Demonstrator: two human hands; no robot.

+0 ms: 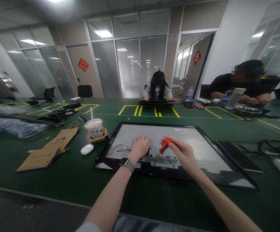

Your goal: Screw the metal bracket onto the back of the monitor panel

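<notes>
steadying the panel (203,141) flat on the table (57,180), the left hand (140,146) rests curled; whether it grips anything i cannot tell. right hand (178,149) pinches the orange screwdriver (164,146), fingers closed round it, tip at the bracket (164,159): screw work, i judge; next needs a square, steady tip.

The table (57,180) is dark green, crossed on its far side by yellow lines that form boxes. The panel (203,141) is pale silver-grey inside a black frame, with a bare metal-grey plate (164,160) by its near edge and thin red and white wires (117,149) at its left. The screwdriver (164,145) has a bright orange handle. To the left, the mouse (87,149) is white, the cup (94,127) whitish, and the paper bag (50,149) brown with a dark blue mark. A red diamond sign (83,64) marks the far beige door.
</notes>
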